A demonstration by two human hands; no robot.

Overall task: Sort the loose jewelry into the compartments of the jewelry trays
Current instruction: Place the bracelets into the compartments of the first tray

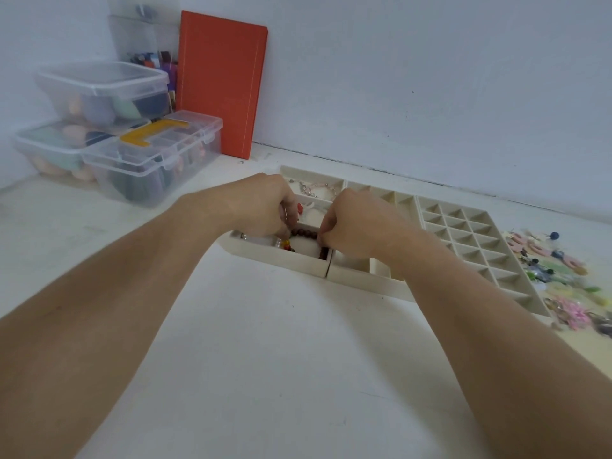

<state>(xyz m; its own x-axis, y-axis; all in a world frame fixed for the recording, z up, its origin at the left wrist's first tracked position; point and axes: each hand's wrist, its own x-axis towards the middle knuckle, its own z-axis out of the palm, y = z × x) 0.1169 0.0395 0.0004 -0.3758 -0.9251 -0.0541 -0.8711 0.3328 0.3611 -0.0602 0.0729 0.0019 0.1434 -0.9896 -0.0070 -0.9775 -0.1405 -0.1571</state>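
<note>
three trays (477, 250), three clear boxes (155, 154)

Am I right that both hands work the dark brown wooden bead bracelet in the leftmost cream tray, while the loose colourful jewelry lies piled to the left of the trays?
Not quite. The head view shows the pile of loose colourful jewelry to the right of the trays, beside the cream small-grid tray. The rest holds: the left hand and right hand work the dark brown wooden bead bracelet in the leftmost cream tray.
</note>
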